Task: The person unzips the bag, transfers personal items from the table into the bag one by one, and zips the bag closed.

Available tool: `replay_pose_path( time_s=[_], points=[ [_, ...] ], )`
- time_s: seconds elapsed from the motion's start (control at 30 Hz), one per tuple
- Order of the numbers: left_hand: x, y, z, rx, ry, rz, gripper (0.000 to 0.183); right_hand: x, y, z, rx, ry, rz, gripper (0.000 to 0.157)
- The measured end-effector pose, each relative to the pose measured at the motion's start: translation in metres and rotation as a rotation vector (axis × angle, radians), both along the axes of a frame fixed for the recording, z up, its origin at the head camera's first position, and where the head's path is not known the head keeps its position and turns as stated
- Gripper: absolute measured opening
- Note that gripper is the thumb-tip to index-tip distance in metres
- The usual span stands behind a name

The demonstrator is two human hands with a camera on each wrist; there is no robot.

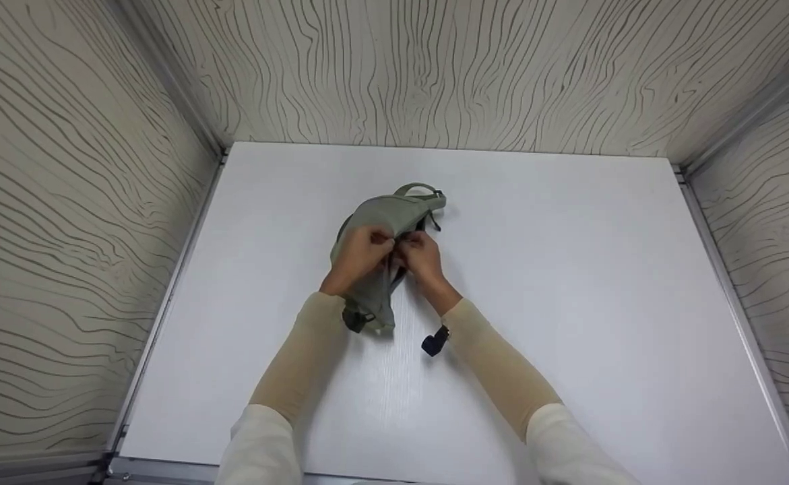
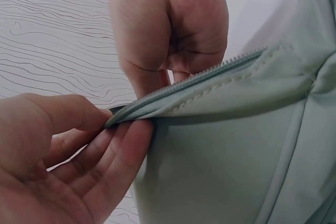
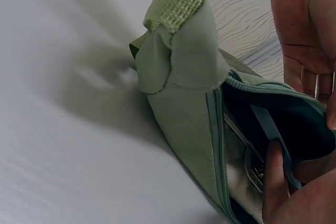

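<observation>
A sage-green zippered bag [image 1: 394,209] lies on the white table, its zip undone. Thumb and fingers of my left hand [image 2: 79,150] pinch the zipper edge [image 2: 194,82], holding it up. Opposite, my right hand [image 3: 304,198] reaches into the opening, its thumb against a pale strip [image 3: 270,124] of the inside, with the fingers behind it. Dark lining [image 3: 310,129] and an inner pocket with a small metallic item [image 3: 257,172] show there. From the left wrist view, the right hand's fingertips are hidden behind the zipper edge.
The white table [image 1: 569,283] extends around the bag, with wood-grain patterned walls [image 1: 434,74] at the back and sides. A strap loop [image 1: 416,186] sticks out at the bag's far end. Dark wrist cameras [image 1: 436,341] are worn on both wrists.
</observation>
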State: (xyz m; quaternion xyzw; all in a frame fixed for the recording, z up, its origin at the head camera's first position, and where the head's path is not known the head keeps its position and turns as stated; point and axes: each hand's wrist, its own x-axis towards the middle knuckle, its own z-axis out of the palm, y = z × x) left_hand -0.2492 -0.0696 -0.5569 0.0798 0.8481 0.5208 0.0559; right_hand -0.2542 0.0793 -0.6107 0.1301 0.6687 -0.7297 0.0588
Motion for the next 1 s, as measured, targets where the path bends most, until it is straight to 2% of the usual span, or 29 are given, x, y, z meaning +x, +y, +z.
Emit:
replay_pose_path(
  time_s=[0.33, 0.67, 1.0],
  points=[
    [0.0008, -0.0004, -0.0005, -0.001, 0.007, -0.013, 0.016, 0.0015, 0.0014, 0.0021, 0.076, 0.013, 0.024, 0.029],
    [0.0007, 0.0005, -0.0015, 0.018, -0.011, -0.001, 0.016, 0.0035, 0.0, 0.0065, 0.106, 0.005, 0.011, 0.028],
    [-0.0004, 0.0013, -0.0025, 0.018, 0.02, -0.007, 0.012, 0.0036, -0.002, 0.0084, 0.062, -0.017, 0.009, 0.015]
  ],
)
